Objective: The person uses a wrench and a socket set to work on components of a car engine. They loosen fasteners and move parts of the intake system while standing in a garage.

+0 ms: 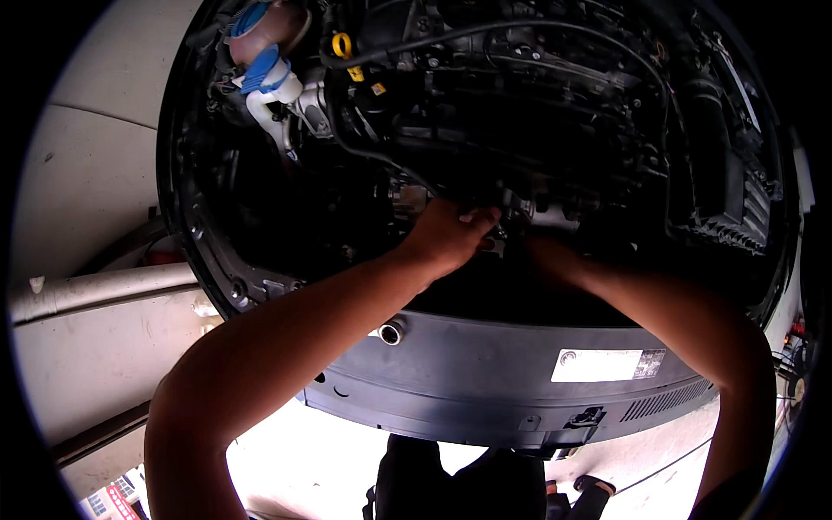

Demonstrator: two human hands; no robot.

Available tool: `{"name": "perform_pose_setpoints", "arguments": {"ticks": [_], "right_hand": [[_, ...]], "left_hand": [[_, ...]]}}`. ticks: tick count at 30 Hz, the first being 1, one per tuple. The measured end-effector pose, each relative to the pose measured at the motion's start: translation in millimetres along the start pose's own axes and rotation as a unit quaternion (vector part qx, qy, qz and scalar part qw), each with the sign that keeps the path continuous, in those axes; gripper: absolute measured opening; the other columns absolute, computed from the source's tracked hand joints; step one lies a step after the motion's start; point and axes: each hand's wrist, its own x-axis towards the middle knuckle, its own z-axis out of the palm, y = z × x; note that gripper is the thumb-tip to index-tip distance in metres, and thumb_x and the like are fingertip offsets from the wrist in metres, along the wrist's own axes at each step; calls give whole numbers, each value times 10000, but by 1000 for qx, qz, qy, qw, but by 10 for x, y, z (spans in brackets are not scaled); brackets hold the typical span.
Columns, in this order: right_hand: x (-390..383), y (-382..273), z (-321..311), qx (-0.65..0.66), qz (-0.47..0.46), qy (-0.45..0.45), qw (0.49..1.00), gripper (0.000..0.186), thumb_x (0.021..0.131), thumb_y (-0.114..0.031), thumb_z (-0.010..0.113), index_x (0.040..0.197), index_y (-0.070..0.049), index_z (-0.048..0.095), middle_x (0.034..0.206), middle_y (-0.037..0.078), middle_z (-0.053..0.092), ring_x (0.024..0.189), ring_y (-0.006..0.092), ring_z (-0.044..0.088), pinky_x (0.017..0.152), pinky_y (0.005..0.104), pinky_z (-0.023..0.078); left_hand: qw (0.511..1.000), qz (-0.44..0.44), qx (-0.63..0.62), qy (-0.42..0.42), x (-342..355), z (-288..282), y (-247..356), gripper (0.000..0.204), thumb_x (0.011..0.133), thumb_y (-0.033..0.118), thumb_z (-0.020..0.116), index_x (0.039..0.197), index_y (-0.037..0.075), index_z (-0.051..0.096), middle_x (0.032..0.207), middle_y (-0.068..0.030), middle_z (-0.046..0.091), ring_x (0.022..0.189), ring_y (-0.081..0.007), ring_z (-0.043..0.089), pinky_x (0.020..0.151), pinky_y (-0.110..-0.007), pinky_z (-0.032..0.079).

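My left hand [451,234], mid-frame, has its fingers curled inward; I cannot tell what they grip. Just right of it lies the silver engine part [555,215], above my right hand [556,260], whose state shadow hides from me. The engine bay [286,208] leaves dark room centre-left; the grey front panel [485,351] curves below both hands.

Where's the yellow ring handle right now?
Head view, upper left of centre: the yellow ring handle sits beside the black hose, right of the two blue caps, up and left of the left hand.
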Motion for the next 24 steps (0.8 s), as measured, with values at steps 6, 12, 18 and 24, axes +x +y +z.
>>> {"name": "perform_pose_setpoints", "arguments": {"ticks": [6, 12, 18, 24], "right_hand": [[-414, -1222, -210, -6, -74, 113, 991, 197, 939, -47, 569, 1129, -7, 534, 990, 98, 620, 982, 194, 650, 809, 357, 555], [981, -2639, 422, 569, -84, 253, 778, 187, 927, -21, 587, 1098, 33, 535, 938, 65, 610, 802, 108, 616, 772, 269, 563], [2189, -2979, 742, 781, 35, 254, 570, 192, 918, -74, 601, 1103, -32, 569, 1019, 82, 621, 888, 197, 641, 848, 311, 556], [2517, -2725, 735, 813, 75, 222, 532, 182, 940, -90, 570, 1091, 9, 558, 1014, 116, 619, 908, 223, 653, 869, 334, 564]], "left_hand": [[985, 144, 0, -97, -588, -628, 36, 495, 1014, 257, 530, 1403, -30, 425, 1263, -199, 596, 1131, -294, 634, 935, -376, 533], [956, 243, 160, 47, -796, -2010, -426, 379, 961, 98, 599, 1321, 15, 517, 1043, -154, 651, 932, -197, 649, 820, -306, 522], [900, 206, 382, 27, -347, -3015, -527, 329, 896, 59, 581, 1219, -5, 570, 1117, -222, 630, 1041, -415, 602, 904, -452, 486], [862, 191, 469, 14, 18, -3149, -708, 267, 919, 98, 576, 1166, -2, 565, 1086, -249, 618, 1031, -437, 585, 902, -475, 476]]}}
